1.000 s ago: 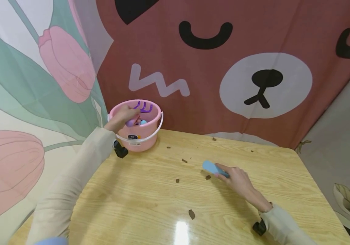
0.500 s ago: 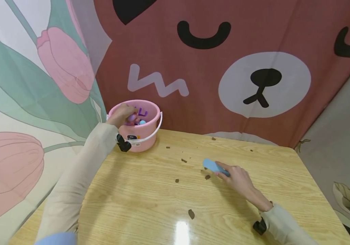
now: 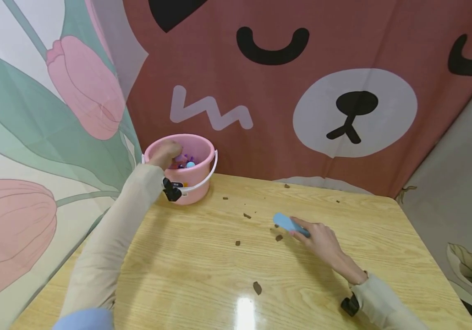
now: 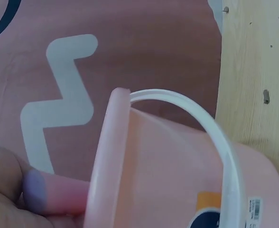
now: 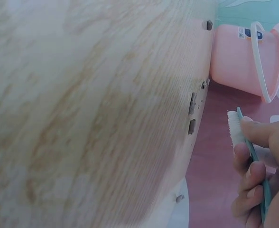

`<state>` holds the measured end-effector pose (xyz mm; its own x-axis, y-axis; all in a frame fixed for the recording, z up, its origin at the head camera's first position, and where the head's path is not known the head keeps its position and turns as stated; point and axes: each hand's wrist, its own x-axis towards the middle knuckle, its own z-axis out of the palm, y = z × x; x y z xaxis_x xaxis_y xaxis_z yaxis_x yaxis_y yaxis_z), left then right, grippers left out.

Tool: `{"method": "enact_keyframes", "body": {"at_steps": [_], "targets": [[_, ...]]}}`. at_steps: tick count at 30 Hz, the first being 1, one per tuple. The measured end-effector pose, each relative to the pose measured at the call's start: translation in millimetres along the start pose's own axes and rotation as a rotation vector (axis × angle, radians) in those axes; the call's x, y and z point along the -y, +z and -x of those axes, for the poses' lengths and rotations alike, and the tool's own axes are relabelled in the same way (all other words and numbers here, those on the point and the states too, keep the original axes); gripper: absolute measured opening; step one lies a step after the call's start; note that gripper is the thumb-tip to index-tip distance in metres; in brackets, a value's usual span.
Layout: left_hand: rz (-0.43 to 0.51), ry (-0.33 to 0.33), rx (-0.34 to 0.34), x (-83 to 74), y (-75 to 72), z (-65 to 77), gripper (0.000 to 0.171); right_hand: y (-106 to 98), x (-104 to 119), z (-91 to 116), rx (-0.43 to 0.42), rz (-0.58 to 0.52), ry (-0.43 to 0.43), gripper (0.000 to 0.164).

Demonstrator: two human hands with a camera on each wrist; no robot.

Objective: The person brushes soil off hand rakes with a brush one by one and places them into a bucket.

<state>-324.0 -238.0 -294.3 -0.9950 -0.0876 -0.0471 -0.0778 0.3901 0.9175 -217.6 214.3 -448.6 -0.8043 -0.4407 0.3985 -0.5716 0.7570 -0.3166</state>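
My left hand (image 3: 166, 153) reaches over the rim into a pink bucket (image 3: 192, 176) at the table's back left. Its fingers grip the pink and lilac handle of a toy rake (image 4: 63, 194); the purple tines are mostly hidden inside the bucket. A light blue ball (image 3: 190, 164) shows among other things in there. At the right, above the table, my right hand (image 3: 322, 240) holds a blue brush (image 3: 284, 222) between thumb and fingers. Its white bristles (image 5: 233, 128) show in the right wrist view and face the tabletop.
Several brown scraps lie scattered on the wood-grain table (image 3: 194, 266), among them a larger scrap (image 3: 257, 288) near the front and a small scrap (image 3: 279, 238) close to the brush. The bucket's white handle (image 3: 213, 167) hangs over its front. A printed curtain (image 3: 269, 151) hangs behind.
My left hand has lowered the toy rake deeper into the bucket, so its tines have dropped below the rim. The right hand and brush have barely moved.
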Motion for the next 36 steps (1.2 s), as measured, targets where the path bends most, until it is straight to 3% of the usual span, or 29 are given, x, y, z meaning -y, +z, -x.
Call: {"method": "enact_keyframes", "body": {"at_steps": [6,12,16,20,27,36], "targets": [[0.016,0.033,-0.04,10.8,9.8,-6.1,0.021,1,1,1,-0.003,-0.011,-0.002,0.046],[-0.009,0.11,-0.079,8.2,9.8,-4.3,0.022,1,1,2,-0.003,-0.002,0.004,0.047],[-0.02,0.073,-0.101,4.3,9.7,-5.5,0.026,1,0,2,-0.003,0.002,0.002,0.047],[-0.028,0.052,-0.135,1.8,13.5,-5.2,0.01,2,0,3,0.001,0.004,-0.001,0.047],[-0.036,0.129,-0.159,-0.4,17.3,1.4,0.041,3,-2,3,0.038,0.024,0.035,0.047],[-0.158,0.147,-0.22,-10.4,20.9,9.9,0.035,-1,-1,4,0.079,0.019,0.084,0.047]]}}
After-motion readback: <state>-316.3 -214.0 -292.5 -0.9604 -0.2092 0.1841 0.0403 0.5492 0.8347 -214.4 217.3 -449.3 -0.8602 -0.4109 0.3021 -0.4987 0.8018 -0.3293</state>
